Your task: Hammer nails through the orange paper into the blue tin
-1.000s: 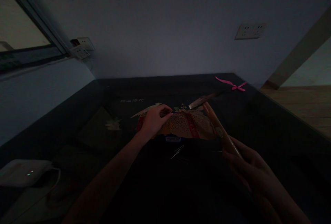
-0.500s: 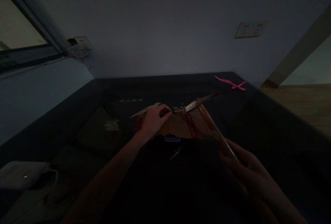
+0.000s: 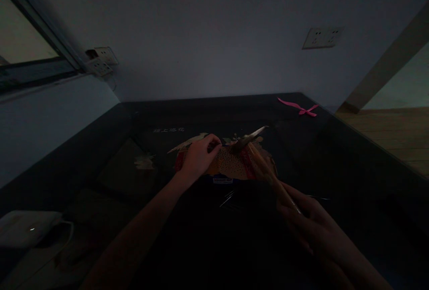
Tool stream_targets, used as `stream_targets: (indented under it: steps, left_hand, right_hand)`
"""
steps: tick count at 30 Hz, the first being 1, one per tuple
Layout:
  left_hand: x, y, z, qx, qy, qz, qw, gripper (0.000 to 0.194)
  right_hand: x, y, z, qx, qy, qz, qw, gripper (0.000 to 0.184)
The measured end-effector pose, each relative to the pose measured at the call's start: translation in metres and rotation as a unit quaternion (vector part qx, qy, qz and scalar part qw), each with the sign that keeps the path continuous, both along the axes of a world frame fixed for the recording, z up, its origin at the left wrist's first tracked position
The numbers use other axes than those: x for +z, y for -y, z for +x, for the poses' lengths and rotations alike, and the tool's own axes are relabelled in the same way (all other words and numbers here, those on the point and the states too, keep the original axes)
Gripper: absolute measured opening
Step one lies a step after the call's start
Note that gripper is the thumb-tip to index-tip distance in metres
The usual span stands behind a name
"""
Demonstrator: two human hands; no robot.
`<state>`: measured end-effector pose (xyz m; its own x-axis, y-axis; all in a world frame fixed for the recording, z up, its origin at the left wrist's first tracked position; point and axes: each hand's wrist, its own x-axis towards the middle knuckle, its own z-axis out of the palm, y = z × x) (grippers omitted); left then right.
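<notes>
The scene is very dim. My left hand (image 3: 198, 159) rests on the left part of a dotted orange and red packet (image 3: 231, 165) lying on a dark table (image 3: 335, 156), its fingers pinched at the packet's top edge on something I cannot make out. My right hand (image 3: 310, 227) grips the wooden handle of a hammer (image 3: 264, 165). The hammer's metal head sits low over the packet's upper edge, just right of my left fingertips.
A few thin nails (image 3: 228, 198) lie on the table in front of the packet. A pink ribbon (image 3: 300, 107) lies at the far right corner. A white device with a cable (image 3: 28, 227) sits at the left. Wall sockets (image 3: 322, 37) are behind.
The hammer head has swung down and left, from above the packet's right side to its top edge near my left fingers. My left hand has stayed in place.
</notes>
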<state>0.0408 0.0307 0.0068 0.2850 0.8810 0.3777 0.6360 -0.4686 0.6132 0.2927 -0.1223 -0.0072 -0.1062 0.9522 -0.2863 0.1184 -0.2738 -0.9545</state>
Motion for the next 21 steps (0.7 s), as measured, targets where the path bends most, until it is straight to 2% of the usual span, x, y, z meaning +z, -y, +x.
stream_targets:
  steps: [5,9,13,21]
  left_hand:
    - [0.0013,0.0024,0.002,-0.001,-0.035,0.023,0.999,0.004]
    - [0.0012,0.0022,0.0022,0.002,-0.048,0.028,0.998,0.004]
    - [-0.0001,0.0016,0.0017,0.003,-0.059,0.029,0.998,0.005]
    - [0.0015,0.0052,0.0042,0.022,-0.114,0.046,0.992,0.009]
  right_hand:
    - [-0.0007,-0.0022,0.0027,0.003,0.02,0.025,0.999,0.061]
    - [0.0009,-0.0016,0.0018,0.008,0.022,0.011,1.0,0.063]
    - [0.0017,-0.0009,0.0013,0.001,0.028,0.033,0.999,0.061]
    - [0.0008,0.0008,-0.0003,0.006,0.028,0.015,0.999,0.063]
